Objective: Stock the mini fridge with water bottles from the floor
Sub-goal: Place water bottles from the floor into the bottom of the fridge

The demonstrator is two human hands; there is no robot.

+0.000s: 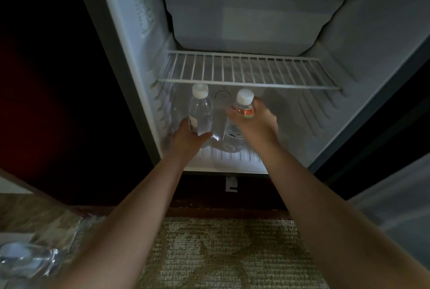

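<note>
Placing step, fridge point(232, 160) bottom: left hand point(188, 136) grips left bottle point(200, 112); right hand point(254, 126) grips right bottle point(243, 108); both upright; next, probably a steady release, then more from the floor.

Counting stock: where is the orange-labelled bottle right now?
Head view: the orange-labelled bottle is inside the fridge under the wire shelf, gripped by the right hand, just right of the plain bottle the left hand holds.

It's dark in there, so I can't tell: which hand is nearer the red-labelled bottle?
Right. The right hand grips the red-labelled bottle; the left hand is off to its left, holding a plain clear bottle.
</note>
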